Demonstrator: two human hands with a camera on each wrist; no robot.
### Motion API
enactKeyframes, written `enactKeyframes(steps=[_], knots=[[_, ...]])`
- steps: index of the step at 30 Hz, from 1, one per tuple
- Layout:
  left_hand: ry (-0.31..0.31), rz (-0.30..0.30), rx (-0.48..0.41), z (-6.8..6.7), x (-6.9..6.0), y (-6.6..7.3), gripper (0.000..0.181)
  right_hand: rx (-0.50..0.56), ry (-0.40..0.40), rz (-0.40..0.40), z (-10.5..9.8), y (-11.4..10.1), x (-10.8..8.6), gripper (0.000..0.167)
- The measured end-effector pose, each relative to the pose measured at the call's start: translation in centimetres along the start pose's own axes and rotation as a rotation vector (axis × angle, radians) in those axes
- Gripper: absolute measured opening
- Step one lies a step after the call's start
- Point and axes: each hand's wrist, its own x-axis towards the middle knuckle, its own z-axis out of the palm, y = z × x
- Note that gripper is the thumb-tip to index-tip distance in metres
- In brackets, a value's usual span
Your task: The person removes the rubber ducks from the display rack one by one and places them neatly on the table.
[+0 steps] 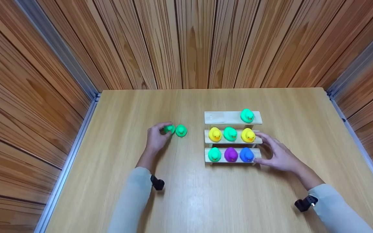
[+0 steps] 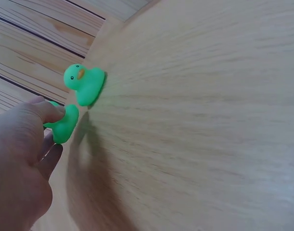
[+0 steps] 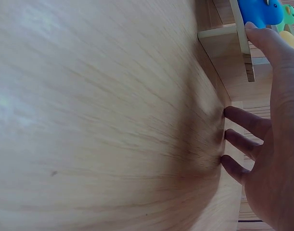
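Green duck (image 2: 66,125), smooth, rounded, pinched in left grip (image 1: 158,137).

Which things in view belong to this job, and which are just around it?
Likely in the job:
held green duck, pinched by left hand
second green duck beside it
three-shelf rack, right hand at its end
seven ducks on the rack

Just surroundings:
table
panelled walls
black wrist cameras, worn

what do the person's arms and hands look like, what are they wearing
The left sleeve and right sleeve are long, plain and pale greyish. Each cuff has a small black device, one on the left and one on the right. Left hand and right hand are bare, without gloves.
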Motion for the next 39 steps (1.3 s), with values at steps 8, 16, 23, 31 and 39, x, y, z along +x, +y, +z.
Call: enactKeyframes(steps=[8,16,23,31,39], knots=[[-0.025,-0.035,-0.005,0.15,-0.08,-0.49,0.037,-0.012,0.005,0.001,-0.03,-0.05,-0.07,0.101],[-0.021,-0.017,-0.02,0.21,-0.37,-0.85,0.036,-0.042,0.003,0.006,-0.08,0.11,-0.04,0.104],[-0.017,0.009,-0.021,0.24,-0.31,-1.0,0.037,-0.031,0.002,0.006,-0.08,0.03,-0.04,0.103],[-0.019,0.028,-0.013,0.11,-0.24,-0.98,0.041,-0.002,-0.004,0.009,-0.04,-0.09,0.06,0.1],[-0.034,0.043,-0.032,-0.15,-0.06,-0.54,0.044,-0.003,-0.009,0.019,-0.09,-0.25,-0.1,0.099]])
